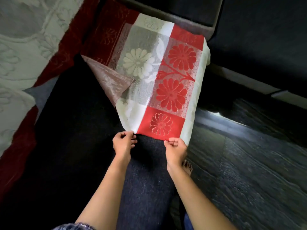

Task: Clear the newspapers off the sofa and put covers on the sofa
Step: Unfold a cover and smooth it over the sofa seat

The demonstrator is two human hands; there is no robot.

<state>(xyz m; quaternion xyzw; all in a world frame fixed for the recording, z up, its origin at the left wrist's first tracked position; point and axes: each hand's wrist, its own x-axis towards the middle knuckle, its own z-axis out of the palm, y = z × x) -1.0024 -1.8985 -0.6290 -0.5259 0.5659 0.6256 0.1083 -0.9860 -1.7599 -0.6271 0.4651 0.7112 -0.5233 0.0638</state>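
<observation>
A red and white lace cover (pixel 159 77) with flower patterns is stretched out over the dark sofa (pixel 69 130), its far end lying on the sofa's back part. My left hand (pixel 123 141) pinches the near edge of the cover at the white part. My right hand (pixel 176 148) pinches the same edge at the red part. One left corner of the cover is folded over. No newspaper is in view.
Another red and white lace cover (pixel 25 52) lies over the sofa at the left. A second dark seat (pixel 257 30) stands at the upper right. Dark glossy floor (pixel 249 163) lies to the right, with a bare foot (pixel 187 166) on it.
</observation>
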